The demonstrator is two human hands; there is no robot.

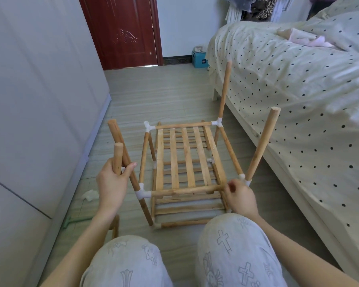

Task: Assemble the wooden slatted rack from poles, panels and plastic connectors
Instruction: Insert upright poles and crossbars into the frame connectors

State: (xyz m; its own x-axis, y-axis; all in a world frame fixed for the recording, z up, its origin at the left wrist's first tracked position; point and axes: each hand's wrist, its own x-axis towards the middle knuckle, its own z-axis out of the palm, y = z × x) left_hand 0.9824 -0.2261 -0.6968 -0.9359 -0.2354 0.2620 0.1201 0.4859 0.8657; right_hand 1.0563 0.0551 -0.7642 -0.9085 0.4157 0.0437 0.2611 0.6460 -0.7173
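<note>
The wooden slatted rack (184,160) stands on the floor before my knees, with white plastic connectors (142,192) at its corners and slat panels on two levels. Upright poles rise from the near left (122,150), near right (261,143) and far right (224,90) corners; the far left connector (149,126) carries no upright pole. My left hand (112,181) grips a loose short pole (118,158) and touches the near left upright. My right hand (241,197) holds the rack's near right corner, fingers curled by the front rail (187,191) and the connector (244,179).
A bed (298,100) with a dotted sheet runs along the right, close to the rack. A grey wardrobe (39,100) lines the left. A red door (124,32) and a teal box (199,60) are at the back. White scrap (89,195) and another wooden piece (115,227) lie by my left knee.
</note>
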